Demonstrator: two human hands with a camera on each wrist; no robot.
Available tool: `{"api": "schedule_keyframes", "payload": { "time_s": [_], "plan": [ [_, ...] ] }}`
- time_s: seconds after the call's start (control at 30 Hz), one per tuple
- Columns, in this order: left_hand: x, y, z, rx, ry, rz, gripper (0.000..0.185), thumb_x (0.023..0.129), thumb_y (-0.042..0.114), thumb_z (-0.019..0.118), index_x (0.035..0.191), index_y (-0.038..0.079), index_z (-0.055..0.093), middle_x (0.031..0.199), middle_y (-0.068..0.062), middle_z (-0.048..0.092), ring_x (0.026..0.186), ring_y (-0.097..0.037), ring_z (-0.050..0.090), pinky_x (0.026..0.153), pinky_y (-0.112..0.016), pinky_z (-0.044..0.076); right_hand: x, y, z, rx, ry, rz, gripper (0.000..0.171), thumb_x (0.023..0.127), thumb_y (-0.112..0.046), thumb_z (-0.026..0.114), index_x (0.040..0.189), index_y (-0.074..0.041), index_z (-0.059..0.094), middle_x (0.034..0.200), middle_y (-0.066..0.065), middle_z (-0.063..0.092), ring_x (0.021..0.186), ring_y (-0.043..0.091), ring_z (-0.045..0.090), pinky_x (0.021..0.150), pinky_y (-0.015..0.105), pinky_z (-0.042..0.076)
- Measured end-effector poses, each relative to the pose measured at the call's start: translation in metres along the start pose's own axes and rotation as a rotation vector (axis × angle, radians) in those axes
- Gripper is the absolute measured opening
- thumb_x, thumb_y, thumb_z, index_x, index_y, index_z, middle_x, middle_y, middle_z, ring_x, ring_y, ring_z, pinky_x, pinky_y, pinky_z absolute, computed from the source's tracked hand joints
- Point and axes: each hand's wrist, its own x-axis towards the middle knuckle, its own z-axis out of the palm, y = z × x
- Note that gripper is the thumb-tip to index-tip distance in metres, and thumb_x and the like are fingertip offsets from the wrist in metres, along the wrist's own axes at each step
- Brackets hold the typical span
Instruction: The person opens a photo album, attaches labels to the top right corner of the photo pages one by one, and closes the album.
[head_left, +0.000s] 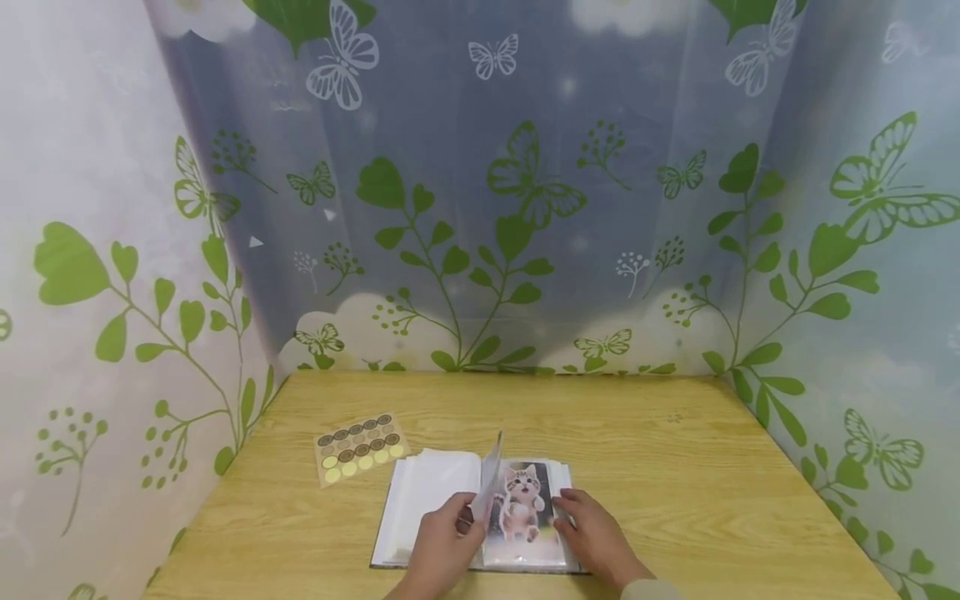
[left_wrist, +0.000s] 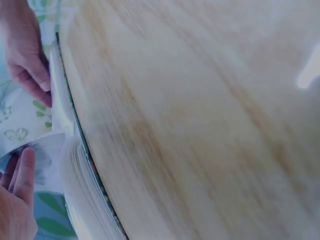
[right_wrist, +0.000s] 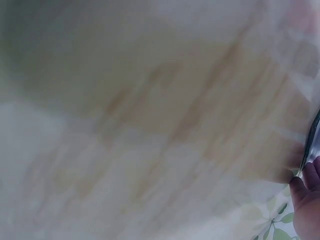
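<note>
Both hands on open album [head_left: 420, 500], L lifting a sleeve page.

L hand [head_left: 442, 546] pinches clear page [head_left: 489, 479] near its lower edge; page stands almost upright over the spine. R hand [head_left: 596, 533] lies flat, fingers relaxed, on the album's R side, touching the edge of the kitten photo [head_left: 521, 504]. Album sits at table [head_left: 675, 467] front, centre. Sticker sheet [head_left: 360, 447] lies just beyond album's L corner, apart from it. R wrist view blurred; only fingertips [right_wrist: 307, 192] at album edge show.
</note>
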Motion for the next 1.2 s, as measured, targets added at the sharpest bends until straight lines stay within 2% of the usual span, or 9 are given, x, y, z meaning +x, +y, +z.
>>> {"api": "schedule_keyframes", "payload": {
  "time_s": [0.17,0.37,0.6,0.77,0.97,1.1,1.2],
  "plan": [
    [-0.005,-0.001,-0.012,-0.100,0.006,-0.110,0.032,0.086,0.009,0.066,0.116,-0.001,0.065,0.085,0.001,0.065,0.071,-0.005,0.061,0.063,-0.022,0.053,0.000,0.001,0.000,-0.002,0.001,-0.002,0.030,0.092,-0.009,0.067,0.119,0.004,0.067,0.128,0.025,0.058,0.122,0.045,0.053,0.103,0.058,0.040],
    [-0.007,-0.004,-0.035,-0.238,0.029,-0.228,0.038,0.092,0.013,0.065,0.123,-0.009,0.059,0.086,-0.005,0.065,0.068,-0.014,0.066,0.061,-0.024,0.056,-0.001,0.000,0.002,0.004,0.022,-0.018,0.030,0.091,-0.008,0.068,0.118,0.004,0.068,0.126,0.025,0.059,0.121,0.045,0.054,0.102,0.058,0.041],
    [-0.007,-0.020,-0.060,-0.231,0.014,-0.321,0.042,0.091,0.005,0.064,0.127,-0.014,0.055,0.082,-0.006,0.066,0.067,-0.018,0.067,0.062,-0.028,0.058,-0.002,0.000,0.003,-0.014,0.041,-0.046,0.030,0.090,-0.007,0.068,0.117,0.006,0.068,0.125,0.026,0.059,0.119,0.045,0.055,0.102,0.058,0.042],
    [-0.007,-0.030,-0.069,-0.186,-0.014,-0.350,0.041,0.089,0.001,0.063,0.125,-0.018,0.055,0.078,-0.005,0.066,0.064,-0.016,0.066,0.060,-0.030,0.058,0.000,-0.001,0.004,-0.061,0.046,-0.069,0.029,0.089,-0.006,0.069,0.115,0.007,0.067,0.125,0.027,0.058,0.117,0.046,0.055,0.101,0.058,0.042],
    [-0.010,-0.038,-0.072,-0.168,-0.026,-0.347,0.040,0.088,-0.002,0.065,0.122,-0.020,0.054,0.074,-0.004,0.063,0.061,-0.015,0.065,0.057,-0.029,0.058,0.003,-0.004,0.004,-0.080,0.045,-0.076,0.033,0.088,-0.004,0.068,0.120,0.006,0.065,0.128,0.027,0.057,0.118,0.045,0.054,0.102,0.057,0.042],
    [-0.012,-0.043,-0.071,-0.130,-0.019,-0.319,0.039,0.086,-0.003,0.066,0.121,-0.019,0.056,0.072,-0.002,0.061,0.058,-0.013,0.061,0.054,-0.027,0.056,0.002,-0.006,0.005,-0.061,0.040,-0.082,0.030,0.089,-0.003,0.066,0.118,0.007,0.066,0.126,0.026,0.058,0.118,0.045,0.055,0.102,0.057,0.042],
    [-0.013,-0.047,-0.071,-0.043,-0.013,-0.278,0.038,0.084,-0.002,0.068,0.118,-0.016,0.059,0.070,-0.001,0.060,0.055,-0.012,0.059,0.050,-0.026,0.052,0.002,-0.008,0.004,-0.047,0.002,-0.054,0.032,0.092,-0.010,0.066,0.119,0.007,0.066,0.128,0.026,0.057,0.120,0.046,0.053,0.103,0.058,0.041]
  ]
}}
